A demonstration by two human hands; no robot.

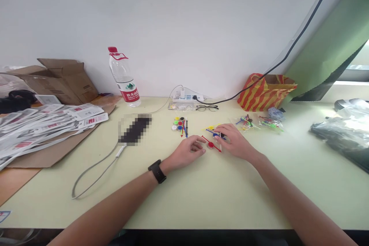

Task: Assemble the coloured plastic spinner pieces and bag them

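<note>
My left hand (188, 152), with a black watch (157, 171) on the wrist, rests on the table. Its fingers are curved and apart, with nothing in them, just left of a red arrow spinner (211, 145). My right hand (234, 142) reaches over the spinners from the right, thumb and fingers apart. Between them show a blue arrow spinner (215, 135) and a dark piece (222, 135); whether the fingertips touch these is unclear. A thin white piece (221, 147) lies beneath the thumb. A yellow arrow spinner (211, 127) is partly hidden behind my fingers.
Coloured discs (180, 123) and loose arrows (186, 128) lie left of the spinners. Bagged parts (245, 121), eyeglasses (206, 108), a power strip (187, 99) and a striped bag (259, 92) stand behind. Leftward are a water bottle (124, 80), a looped cable (83, 177) and piled tags (57, 123).
</note>
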